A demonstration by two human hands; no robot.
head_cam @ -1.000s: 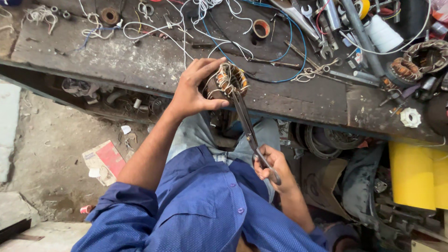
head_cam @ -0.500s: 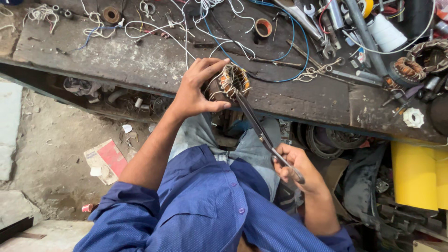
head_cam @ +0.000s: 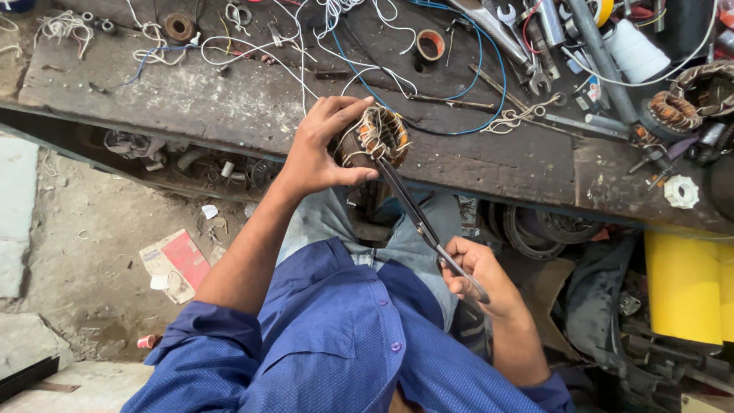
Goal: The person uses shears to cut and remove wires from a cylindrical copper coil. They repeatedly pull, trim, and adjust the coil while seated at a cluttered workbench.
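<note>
Far left: a concrete floor (head_cam: 69,229), dusty and littered, with a red-and-white scrap of packaging (head_cam: 176,262) lying near a pale slab edge (head_cam: 15,206). Across the far side runs a dark, worn wooden workbench (head_cam: 229,107); its left part carries loose white wires (head_cam: 229,46), a small round ring (head_cam: 180,27) and scattered bits of hardware.

Centre: the left hand (head_cam: 317,149) is closed around a wound motor stator (head_cam: 378,134), thumb on the near side and fingers over the far side, holding it at the near edge of the bench. The stator shows copper coils bound with pale thread and stands tilted toward the camera. A blue wire (head_cam: 466,92) loops over the bench just behind it, beside a small orange ring (head_cam: 430,44).

From the stator a long, thin metal tool (head_cam: 417,218) slants down to the right; its tip touches the windings. The right hand (head_cam: 478,275) is wrapped tightly about the tool's near end, below the bench edge, above a lap in grey trousers (head_cam: 321,222) and a blue buttoned shirt (head_cam: 329,344).

Right: spanners (head_cam: 527,53), a white spool (head_cam: 634,50), a second copper-wound stator (head_cam: 677,107) and a white toothed knob (head_cam: 680,191) lie on the bench. Below it stand a yellow container (head_cam: 684,287) and dark piled parts (head_cam: 535,229).
</note>
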